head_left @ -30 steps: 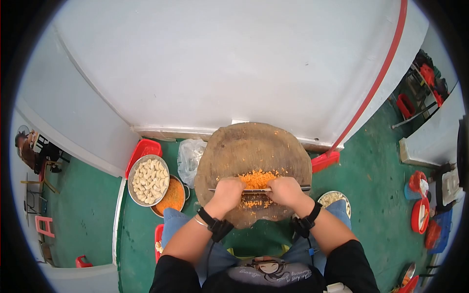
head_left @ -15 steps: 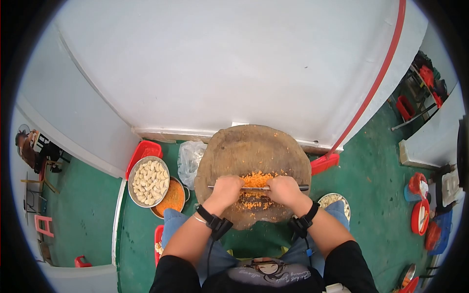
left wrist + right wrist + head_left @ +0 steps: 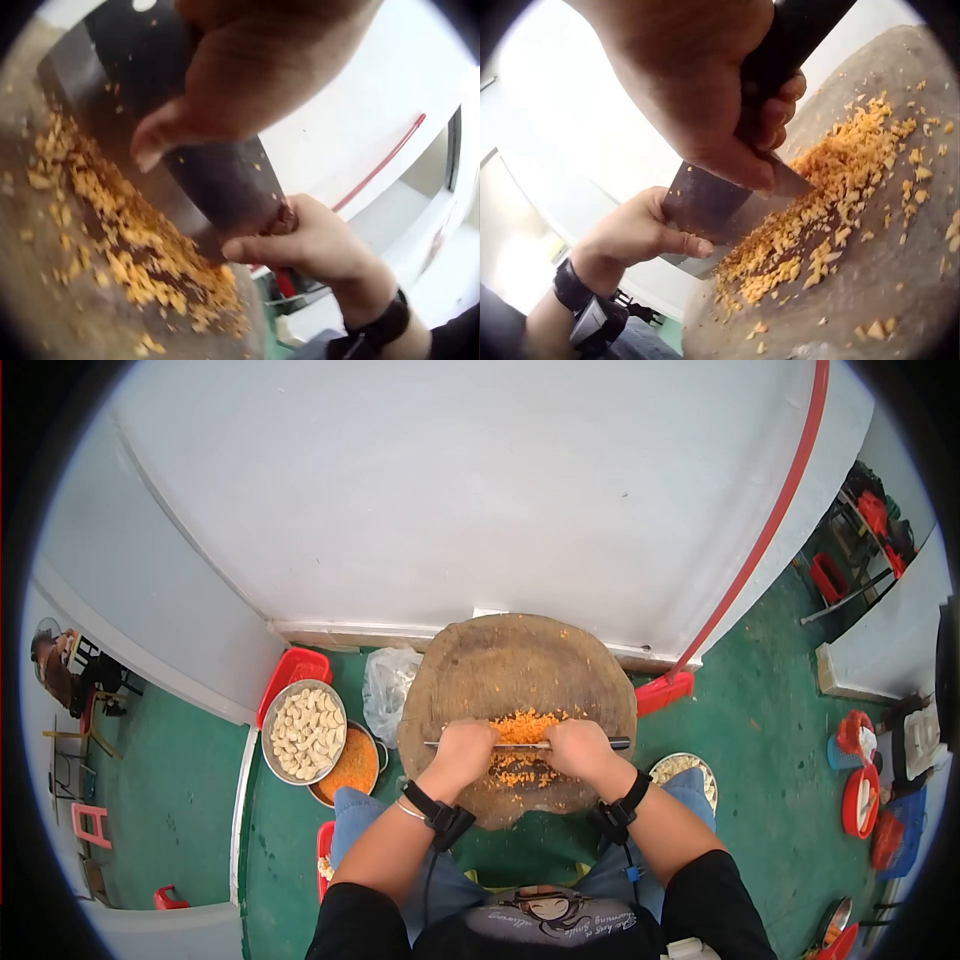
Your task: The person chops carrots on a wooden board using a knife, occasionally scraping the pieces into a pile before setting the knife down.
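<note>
A wide-bladed cleaver [image 3: 520, 746] lies crosswise over a round wooden chopping block [image 3: 510, 670], its edge down among finely chopped orange bits [image 3: 528, 726], which look like carrot. My right hand [image 3: 584, 750] grips its black handle [image 3: 795, 45], with the thumb along the blade. At the other end my left hand [image 3: 466, 752] holds the blade [image 3: 232, 180], thumb flat on the near face. Seen from the right wrist, the left hand [image 3: 634, 236] pinches the far end of the blade. Chopped bits lie on both sides of the cleaver, some stuck to the metal.
Left of the block stand a tray of pale crescent-shaped pieces [image 3: 303, 730], a pot of orange mince [image 3: 350, 765] and a plastic bag [image 3: 390, 688]. At the right sits a bowl of pale chopped food [image 3: 690, 770]. A white wall [image 3: 460, 490] rises behind the block.
The cleaver has shifted slightly away from the body, and more orange bits show on its near side. Both hands keep their hold.
</note>
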`<action>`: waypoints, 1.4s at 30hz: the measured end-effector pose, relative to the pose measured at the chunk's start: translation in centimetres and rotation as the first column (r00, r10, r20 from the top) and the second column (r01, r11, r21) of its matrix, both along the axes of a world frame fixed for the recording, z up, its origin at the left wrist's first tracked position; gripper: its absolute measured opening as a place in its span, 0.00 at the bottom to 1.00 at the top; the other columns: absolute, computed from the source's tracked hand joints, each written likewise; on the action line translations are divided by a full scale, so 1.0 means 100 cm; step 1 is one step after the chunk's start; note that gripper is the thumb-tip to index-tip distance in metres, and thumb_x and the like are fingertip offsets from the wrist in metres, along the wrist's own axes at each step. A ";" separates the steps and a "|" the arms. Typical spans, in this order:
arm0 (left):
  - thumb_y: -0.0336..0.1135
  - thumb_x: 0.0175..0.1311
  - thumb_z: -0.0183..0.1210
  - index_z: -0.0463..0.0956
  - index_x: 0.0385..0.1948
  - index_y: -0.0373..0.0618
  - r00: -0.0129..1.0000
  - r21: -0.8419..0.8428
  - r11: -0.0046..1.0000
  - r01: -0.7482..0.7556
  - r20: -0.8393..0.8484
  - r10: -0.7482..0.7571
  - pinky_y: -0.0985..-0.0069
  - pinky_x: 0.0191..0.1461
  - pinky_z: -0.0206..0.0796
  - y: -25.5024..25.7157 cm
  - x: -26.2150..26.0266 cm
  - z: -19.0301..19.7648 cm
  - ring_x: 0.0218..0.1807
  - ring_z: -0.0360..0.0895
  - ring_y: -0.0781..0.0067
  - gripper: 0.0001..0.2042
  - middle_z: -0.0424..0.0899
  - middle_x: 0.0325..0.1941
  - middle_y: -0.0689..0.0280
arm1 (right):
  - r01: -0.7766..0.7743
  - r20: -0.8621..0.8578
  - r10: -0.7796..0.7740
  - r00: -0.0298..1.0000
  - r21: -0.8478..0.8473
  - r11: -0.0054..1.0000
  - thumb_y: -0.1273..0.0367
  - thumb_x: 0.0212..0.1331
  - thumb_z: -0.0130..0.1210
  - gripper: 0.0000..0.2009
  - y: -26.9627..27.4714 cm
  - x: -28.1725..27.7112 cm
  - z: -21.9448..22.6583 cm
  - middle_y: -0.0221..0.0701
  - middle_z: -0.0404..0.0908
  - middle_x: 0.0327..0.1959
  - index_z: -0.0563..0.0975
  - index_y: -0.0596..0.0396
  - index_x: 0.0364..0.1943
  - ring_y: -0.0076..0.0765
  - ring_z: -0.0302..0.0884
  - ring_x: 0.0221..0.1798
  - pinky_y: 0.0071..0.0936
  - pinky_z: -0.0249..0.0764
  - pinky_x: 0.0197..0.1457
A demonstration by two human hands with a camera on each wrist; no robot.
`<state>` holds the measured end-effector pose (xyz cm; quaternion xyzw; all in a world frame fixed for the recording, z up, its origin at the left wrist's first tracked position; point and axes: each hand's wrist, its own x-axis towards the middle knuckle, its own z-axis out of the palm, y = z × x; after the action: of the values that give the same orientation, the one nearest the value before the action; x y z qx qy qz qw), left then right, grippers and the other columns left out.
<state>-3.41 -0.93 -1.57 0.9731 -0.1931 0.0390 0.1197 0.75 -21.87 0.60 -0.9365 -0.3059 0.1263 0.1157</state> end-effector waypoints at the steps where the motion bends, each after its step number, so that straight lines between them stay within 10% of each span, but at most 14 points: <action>1: 0.26 0.41 0.55 0.74 0.18 0.44 1.000 0.005 1.000 0.000 -0.003 0.000 0.60 0.35 0.67 -0.001 0.003 0.007 0.32 0.76 0.54 0.02 0.76 0.23 0.58 | -0.002 0.012 0.002 1.000 0.002 1.000 0.67 0.45 0.56 0.07 0.000 0.001 0.004 0.43 0.81 0.25 0.80 0.55 0.23 0.49 0.81 0.33 0.43 0.76 0.38; 23: 0.26 0.41 0.56 0.75 0.21 0.43 0.976 -0.010 0.998 0.062 -0.208 -0.063 0.60 0.37 0.68 0.000 -0.021 0.015 0.34 0.77 0.53 0.04 0.76 0.24 0.59 | -0.066 -0.113 0.065 0.991 -0.003 0.998 0.63 0.47 0.58 0.09 -0.009 -0.019 0.009 0.42 0.81 0.25 0.80 0.55 0.25 0.48 0.81 0.33 0.42 0.76 0.37; 42: 0.25 0.42 0.56 0.77 0.20 0.44 0.998 0.029 1.000 -0.003 -0.056 0.005 0.64 0.37 0.70 -0.004 0.005 0.008 0.35 0.78 0.55 0.03 0.79 0.26 0.57 | -0.007 0.066 0.006 0.998 0.016 1.000 0.61 0.48 0.59 0.09 -0.005 0.002 -0.013 0.40 0.80 0.22 0.80 0.51 0.24 0.47 0.80 0.31 0.42 0.76 0.36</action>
<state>-2.88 -1.37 -0.73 0.9758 -0.1883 0.0090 0.1110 0.92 -22.36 -0.67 -0.9382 -0.3137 0.0930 0.1127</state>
